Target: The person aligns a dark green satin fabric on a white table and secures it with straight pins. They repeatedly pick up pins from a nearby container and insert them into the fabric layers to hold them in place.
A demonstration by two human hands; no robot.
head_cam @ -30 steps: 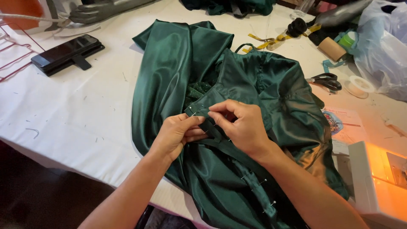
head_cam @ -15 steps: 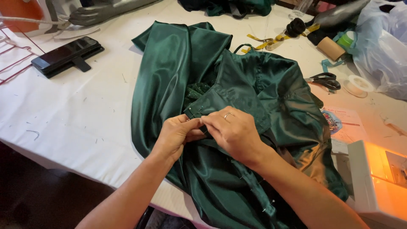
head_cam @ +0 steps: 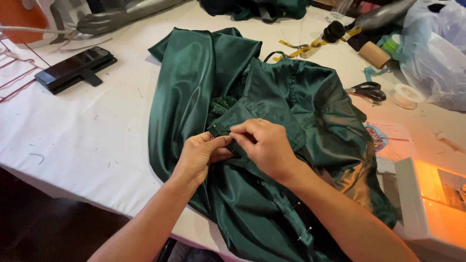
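Both hands met over a green satin garment (head_cam: 272, 160) spread on a white table (head_cam: 87, 140). The left hand (head_cam: 201, 155) had its thumb and fingers closed on a narrow folded edge of the cloth, apparently to keep the fold from slipping. The right hand (head_cam: 264, 148) lay just beside it, touching it, fingers curled and pinched on the same edge, seemingly so the two grips could hold the strip flat and taut between them. Pins (head_cam: 303, 235) showed along a seam nearer the body, below the right forearm, which suggested the cloth was being kept in line for stitching.

Beyond the right hand, well apart, lay scissors (head_cam: 366, 90), a yellow measuring tape (head_cam: 301, 48) and a spool (head_cam: 405, 94). A sewing machine (head_cam: 432, 204) stood by the right elbow, lit orange. Far off beyond the left hand sat a black phone (head_cam: 75, 68).

Compared with a second before, the right hand had dropped lower and closer to the left, and the raised pinch of cloth had flattened. The garment and the things round it lay as they had.
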